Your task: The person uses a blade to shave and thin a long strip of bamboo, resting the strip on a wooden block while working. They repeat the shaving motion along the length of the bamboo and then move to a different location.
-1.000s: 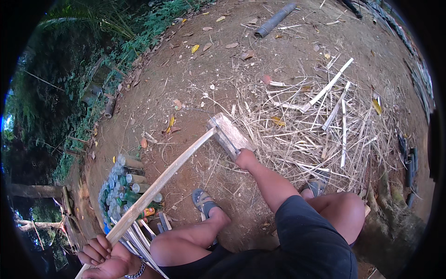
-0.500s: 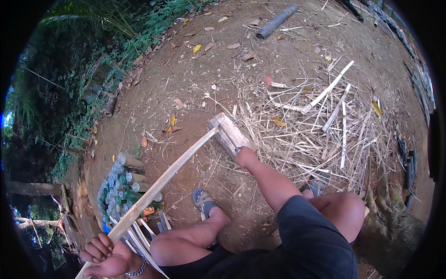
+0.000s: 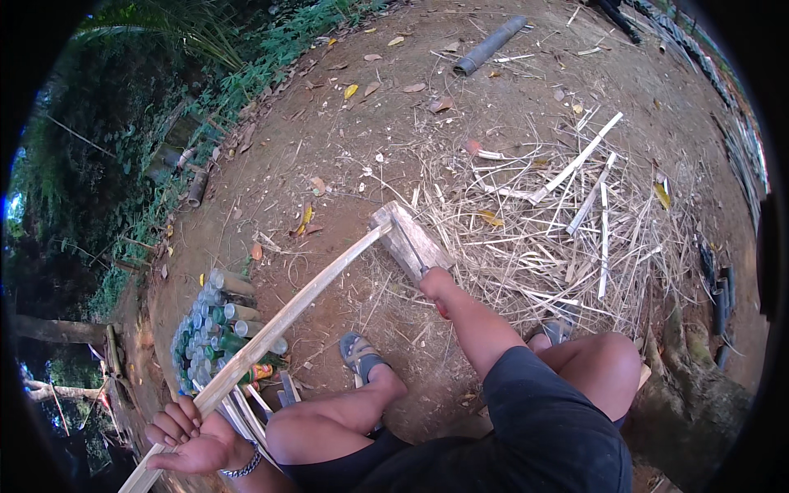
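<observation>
A long, pale, slightly curved strip of split bamboo or wood (image 3: 300, 300) runs from the lower left to the middle. Near its lower end my left hand (image 3: 191, 435) is closed round it, thumb along the near side. Its far end rests on a squared wooden block (image 3: 421, 244) on the ground. In my right hand (image 3: 437, 285) is the handle of a knife, its reddish butt showing behind the fist. The thin dark knife blade (image 3: 408, 239) points away over the block, close to the strip's far end. Whether blade and strip touch, I cannot tell.
Loose shavings and strips (image 3: 526, 238) cover the soil right of the block. Bottles (image 3: 218, 329) are heaped at left, near more pale strips (image 3: 245, 415) beside my knee. A grey tube (image 3: 491, 46) lies at the far side. Tree roots (image 3: 686, 370) stand at right.
The knife blade has swung slightly right, away from the strip's end, and its reddish butt now shows. My left hand and the strip have shifted only slightly.
</observation>
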A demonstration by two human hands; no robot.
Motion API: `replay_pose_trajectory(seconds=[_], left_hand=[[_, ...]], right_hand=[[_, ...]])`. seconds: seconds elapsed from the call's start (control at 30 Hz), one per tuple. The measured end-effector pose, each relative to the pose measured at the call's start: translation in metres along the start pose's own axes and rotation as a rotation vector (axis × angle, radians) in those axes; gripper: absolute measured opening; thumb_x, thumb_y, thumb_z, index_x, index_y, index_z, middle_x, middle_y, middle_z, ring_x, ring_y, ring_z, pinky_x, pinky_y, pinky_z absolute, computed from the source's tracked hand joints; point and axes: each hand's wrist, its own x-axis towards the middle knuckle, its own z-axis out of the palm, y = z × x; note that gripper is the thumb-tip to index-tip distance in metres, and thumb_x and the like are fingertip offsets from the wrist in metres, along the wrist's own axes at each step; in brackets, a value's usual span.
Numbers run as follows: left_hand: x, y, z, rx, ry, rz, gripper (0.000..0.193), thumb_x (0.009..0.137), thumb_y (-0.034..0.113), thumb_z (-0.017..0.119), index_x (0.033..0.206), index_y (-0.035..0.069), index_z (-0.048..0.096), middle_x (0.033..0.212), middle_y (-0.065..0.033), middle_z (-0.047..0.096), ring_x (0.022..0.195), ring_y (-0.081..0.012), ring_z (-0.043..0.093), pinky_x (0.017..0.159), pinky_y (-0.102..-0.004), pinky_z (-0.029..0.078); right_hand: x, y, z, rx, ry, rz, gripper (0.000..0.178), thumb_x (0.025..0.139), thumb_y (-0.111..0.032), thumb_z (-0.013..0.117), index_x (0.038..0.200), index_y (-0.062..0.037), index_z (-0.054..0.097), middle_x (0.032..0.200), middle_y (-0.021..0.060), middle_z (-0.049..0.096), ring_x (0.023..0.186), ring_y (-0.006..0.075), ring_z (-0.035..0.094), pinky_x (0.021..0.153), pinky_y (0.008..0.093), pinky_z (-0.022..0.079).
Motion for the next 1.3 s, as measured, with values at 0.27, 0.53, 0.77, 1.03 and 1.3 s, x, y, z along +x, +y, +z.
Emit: replay_pose_trajectory(seconds=[0.27, 0.53, 0.77, 1.03, 1.3], left_hand=[[0.019, 0.000, -0.055, 0.058, 0.423, 0.034, 0.077, 0.094, 0.068, 0.023, 0.105, -0.001, 0.055, 0.076, -0.0062, 0.043, 0.072, -0.0201, 0.043, 0.074, -0.0363, 0.040], [0.032, -0.014, -0.047, 0.198, 0.447, -0.024, 0.037, 0.099, 0.042, 0.044, 0.103, 0.007, 0.052, 0.107, -0.0107, 0.058, 0.106, -0.0245, 0.056, 0.098, -0.0457, 0.042], [0.012, -0.021, -0.053, 0.067, 0.471, -0.200, 0.053, 0.100, 0.051, 0.031, 0.121, 0.004, 0.041, 0.119, -0.0164, 0.054, 0.117, -0.0303, 0.052, 0.106, -0.0475, 0.035], [-0.009, 0.020, -0.077, 0.128, 0.533, -0.249, 0.059, 0.098, 0.057, 0.027, 0.125, 0.007, 0.042, 0.126, -0.0165, 0.053, 0.122, -0.0297, 0.050, 0.106, -0.0469, 0.034], [-0.030, 0.026, -0.101, 0.035, 0.503, -0.277, 0.062, 0.096, 0.060, 0.033, 0.120, 0.005, 0.047, 0.119, -0.0166, 0.058, 0.115, -0.0282, 0.054, 0.100, -0.0433, 0.039]], right_hand=[[-0.046, 0.044, 0.011, 0.407, 0.128, 0.101, 0.027, 0.075, -0.022, 0.066, 0.085, 0.0033, 0.066, 0.085, 0.0212, 0.068, 0.078, 0.0331, 0.067, 0.070, 0.0407, 0.053], [-0.117, 0.090, -0.002, 0.781, 0.164, 0.259, 0.019, 0.076, -0.009, 0.067, 0.086, 0.0073, 0.064, 0.073, 0.0164, 0.064, 0.063, 0.0219, 0.063, 0.055, 0.0375, 0.049], [-0.158, 0.143, -0.020, 0.771, 0.189, 0.186, 0.010, 0.082, -0.005, 0.060, 0.088, -0.0014, 0.052, 0.064, 0.0104, 0.054, 0.049, 0.0214, 0.052, 0.042, 0.0373, 0.042], [-0.181, 0.166, 0.005, 0.469, 0.034, 0.036, 0.026, 0.096, -0.016, 0.046, 0.080, 0.0012, 0.058, 0.060, 0.0114, 0.053, 0.047, 0.0223, 0.050, 0.042, 0.0377, 0.042], [-0.205, 0.166, -0.005, 0.510, 0.008, 0.222, 0.029, 0.093, -0.020, 0.051, 0.083, 0.0034, 0.066, 0.068, 0.0141, 0.062, 0.055, 0.0222, 0.060, 0.051, 0.0369, 0.049]])
